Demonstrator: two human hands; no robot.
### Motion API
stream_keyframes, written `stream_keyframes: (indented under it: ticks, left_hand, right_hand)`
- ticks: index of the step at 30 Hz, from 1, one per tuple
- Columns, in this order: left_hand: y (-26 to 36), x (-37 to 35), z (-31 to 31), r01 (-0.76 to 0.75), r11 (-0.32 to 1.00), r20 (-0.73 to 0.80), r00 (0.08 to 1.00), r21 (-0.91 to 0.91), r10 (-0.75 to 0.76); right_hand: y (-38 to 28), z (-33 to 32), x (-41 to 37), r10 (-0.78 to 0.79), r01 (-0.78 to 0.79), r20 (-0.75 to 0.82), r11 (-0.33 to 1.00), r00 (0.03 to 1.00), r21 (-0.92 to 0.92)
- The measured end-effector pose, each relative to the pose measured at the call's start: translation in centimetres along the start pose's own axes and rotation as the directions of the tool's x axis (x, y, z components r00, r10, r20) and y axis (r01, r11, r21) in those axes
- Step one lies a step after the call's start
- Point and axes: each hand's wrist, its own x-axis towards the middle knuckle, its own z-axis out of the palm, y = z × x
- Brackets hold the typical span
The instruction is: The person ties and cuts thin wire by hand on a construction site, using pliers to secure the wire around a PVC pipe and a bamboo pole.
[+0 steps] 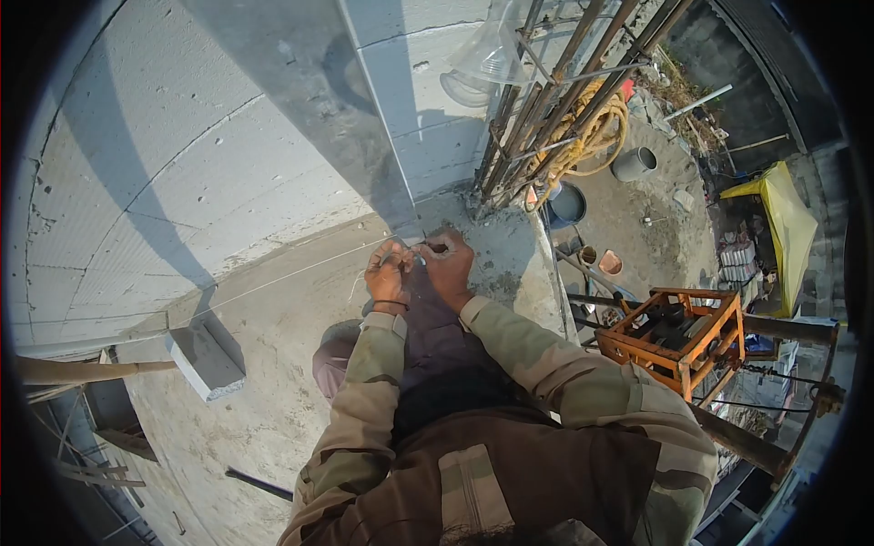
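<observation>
Brown vest [546, 464] nearest the camera — both hands beyond it, at a thin white string [300, 272].
Left hand [389, 271] is closed, fingertips gripping the string; right hand [446, 264] is curled closed just beside it, its contents too small to tell. The string runs leftward from the fingers, above the concrete ledge [273, 337], near the foot of the pale block wall [228, 150]. A loose grey block [208, 362] rests on the ledge, left of the hands. To the right — upright rebar [535, 109] with coiled yellow rope [596, 127]; farther right, an orange metal frame [678, 338] and yellow canopy [788, 232].
</observation>
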Motion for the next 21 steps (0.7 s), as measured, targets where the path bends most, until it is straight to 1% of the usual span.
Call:
stream_keyframes:
  ticks: [1,3,4,5,7,8,10,11,12,13,14,16,17,19,20,21]
  left_hand:
    - [0.0,0.2,-0.1,0.017,1.000,0.017,1.000,0.005,-0.017]
    - [0.4,0.8,-0.8,0.249,0.960,0.021,0.968,-0.130,-0.249]
    - [0.3,1.4,-1.0,0.350,0.917,-0.059,0.928,-0.194,-0.367]
    - [0.2,1.6,-1.4,0.361,0.914,-0.057,0.925,-0.184,-0.376]
    - [0.5,1.8,-1.2,0.454,0.869,-0.008,0.885,-0.196,-0.465]
    - [0.4,1.5,-1.2,0.448,0.872,-0.013,0.888,-0.198,-0.459]
    - [0.8,-0.8,0.1,0.366,0.863,-0.082,0.905,-0.349,-0.417]
    - [0.6,-1.7,0.3,0.342,0.869,-0.100,0.911,-0.359,-0.400]
    - [0.2,-2.6,0.4,0.291,0.894,-0.051,0.944,-0.340,-0.327]
    - [0.1,-3.2,0.6,0.242,0.916,0.005,0.967,-0.320,-0.254]
    - [0.1,-3.4,1.0,0.228,0.918,-0.006,0.970,-0.324,-0.243]
    - [-0.1,-3.4,2.0,0.194,0.953,-0.231,0.941,-0.234,-0.248]
    - [-0.2,-3.4,2.6,0.190,0.953,-0.230,0.942,-0.236,-0.244]
    - [-0.7,-3.1,3.2,0.016,0.988,-0.259,0.964,-0.150,-0.055]
    - [-0.9,-2.9,3.3,0.011,0.988,-0.258,0.965,-0.151,-0.050]
    - [-1.3,-2.6,3.1,-0.223,0.944,-0.162,0.950,0.242,0.266]
  right_hand:
    - [0.5,0.1,-0.1,0.003,-0.003,-0.022,1.000,1.000,-0.012]
    - [1.0,0.4,-0.1,-0.094,0.094,-0.036,0.996,0.995,-0.002]
    - [1.0,0.4,-0.2,-0.086,0.085,-0.052,0.996,0.995,-0.010]
    - [1.0,0.3,-0.3,-0.091,0.090,-0.046,0.996,0.995,-0.022]
    - [0.5,0.0,0.0,-0.102,0.101,-0.035,0.994,0.994,-0.030]
    - [0.2,0.0,0.0,-0.096,0.095,-0.048,0.995,0.994,-0.026]
    - [0.1,0.5,-0.3,-0.088,0.088,-0.035,0.996,0.996,-0.001]
    - [0.6,0.8,-0.4,-0.052,0.054,-0.060,0.998,0.997,0.035]
    - [0.9,1.0,-0.6,-0.013,0.019,-0.084,0.997,0.996,0.070]
    - [1.0,1.2,-0.7,-0.014,0.019,-0.066,0.996,0.998,0.084]
    - [1.2,1.1,-0.7,-0.013,0.017,-0.068,0.998,0.998,0.059]
    - [1.3,1.0,-0.8,-0.015,0.017,-0.069,0.999,0.998,0.034]
    - [1.3,0.9,-0.8,-0.024,0.025,-0.060,0.999,0.998,0.021]
    - [1.0,0.8,-0.8,-0.037,0.037,-0.052,0.999,0.998,0.011]
    - [0.9,0.8,-0.8,-0.032,0.032,-0.063,1.000,0.997,0.001]
    - [0.8,0.9,-0.8,-0.025,0.025,-0.072,1.000,0.997,-0.011]
